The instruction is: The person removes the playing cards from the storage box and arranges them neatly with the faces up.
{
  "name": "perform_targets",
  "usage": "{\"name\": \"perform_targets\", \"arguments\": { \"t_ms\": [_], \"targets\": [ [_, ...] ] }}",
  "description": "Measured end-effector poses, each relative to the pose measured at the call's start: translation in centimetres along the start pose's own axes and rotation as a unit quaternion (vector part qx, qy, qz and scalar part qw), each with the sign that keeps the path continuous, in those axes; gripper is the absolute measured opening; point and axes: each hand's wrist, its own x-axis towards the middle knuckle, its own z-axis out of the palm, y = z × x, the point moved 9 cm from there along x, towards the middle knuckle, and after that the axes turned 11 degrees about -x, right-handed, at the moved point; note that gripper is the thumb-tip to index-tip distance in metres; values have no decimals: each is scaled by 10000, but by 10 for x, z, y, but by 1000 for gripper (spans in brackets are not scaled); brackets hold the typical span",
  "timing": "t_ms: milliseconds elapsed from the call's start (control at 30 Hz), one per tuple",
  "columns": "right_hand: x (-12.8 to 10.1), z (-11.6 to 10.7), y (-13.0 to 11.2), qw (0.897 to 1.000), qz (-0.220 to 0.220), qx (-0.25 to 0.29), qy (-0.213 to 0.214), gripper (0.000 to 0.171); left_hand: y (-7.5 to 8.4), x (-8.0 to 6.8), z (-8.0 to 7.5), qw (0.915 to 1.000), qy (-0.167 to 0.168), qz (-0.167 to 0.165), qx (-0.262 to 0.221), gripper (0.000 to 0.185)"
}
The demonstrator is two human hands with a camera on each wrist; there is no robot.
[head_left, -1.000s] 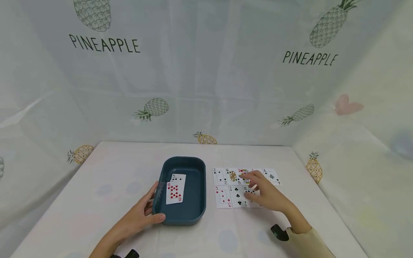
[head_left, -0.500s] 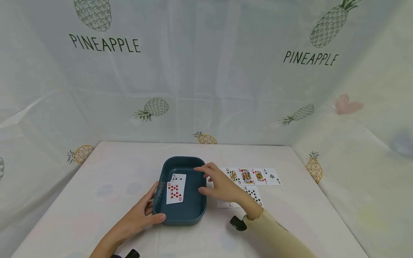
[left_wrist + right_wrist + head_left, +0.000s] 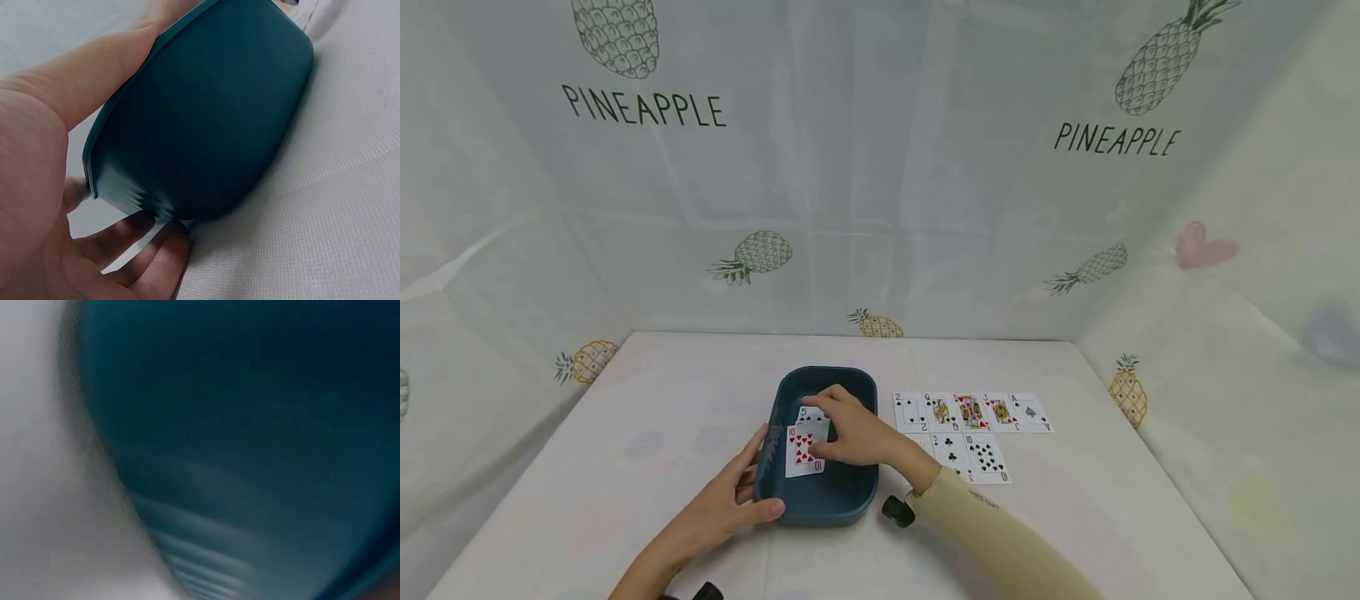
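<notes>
Right now, from the head camera, the left hand is gripping the near left corner of the dark teal tray, thumb on the rim and fingers along the outer wall. The tray is sitting on the table, a bit left of the middle and toward the near edge. The right hand is reaching into the tray and lying over the cards there, the ten of hearts and the five of spades peeking out behind it. I cannot tell if the fingers are pinching a card or just pressing flat. Just right of the tray, more cards are lying face up in two rows: the two of spades, a queen, a king, a jack and the ace of spades in the far row, then the three of clubs and the ten of spades in the near row.

From the left wrist camera, the thumb is lying along the tray rim and the fingers are curling under its bottom edge, holding it tight against the white cloth.

From the right wrist camera, only the blurry teal tray wall is showing, so the fingers are hidden.

To do this well, I think the left hand should be keeping the tray from sliding, and the right hand should be laying its card down flat and neat on the pile.
</notes>
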Motion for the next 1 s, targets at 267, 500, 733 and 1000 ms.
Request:
{"name": "perform_targets", "arguments": {
  "t_ms": [267, 500, 733, 1000],
  "targets": [
    [9, 22, 8, 9952, 484, -739, -430, 79, 0, -1, 2, 9998, -182, 71, -73, 103],
    [12, 25, 7, 9899, 830, -957, -630, 85, 0, -1, 2, 9996, -229, 41, -130, 104],
    [11, 28, 7, 9841, 983, -1278, -741, 86, 1, -1, 3, 9996, -221, 74, -157, 104],
    [12, 30, 6, 9804, 1031, -1480, -793, 84, 1, -2, 3, 9995, -239, 97, -182, 103]
  ]
}}
